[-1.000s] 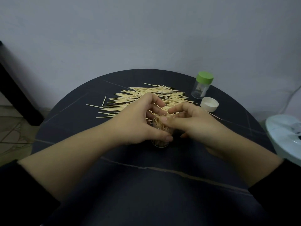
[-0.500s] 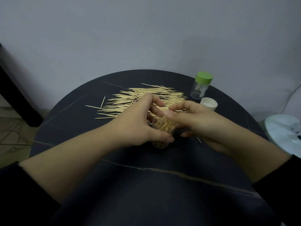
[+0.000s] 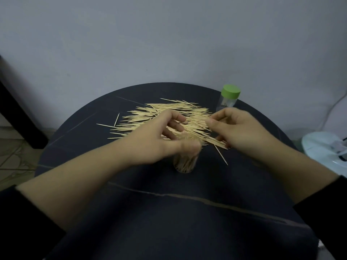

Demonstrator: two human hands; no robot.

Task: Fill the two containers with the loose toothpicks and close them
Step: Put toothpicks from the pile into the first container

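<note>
Two containers, one packed and steadied, one capped and waiting.

Head view: the left hand [image 3: 159, 141] wraps thumb and fingers around the rim of the open container [image 3: 185, 162], which stands upright at table centre and already looks nearly full of toothpicks. The right hand [image 3: 242, 132], at 2 o'clock from it, is curled with thumb and forefinger pinched; whether a toothpick sits in that pinch I cannot tell. Loose toothpicks [image 3: 169, 113] lie fanned at 12 o'clock, one stray toothpick [image 3: 221, 155] at 3 o'clock. The green-lidded container [image 3: 228, 99] stands at 1 o'clock on the dark round table [image 3: 169, 212]. To do this well, I would gather small aligned bunches, feed them tips-down, and keep the jar held firm so it cannot tip.
</note>
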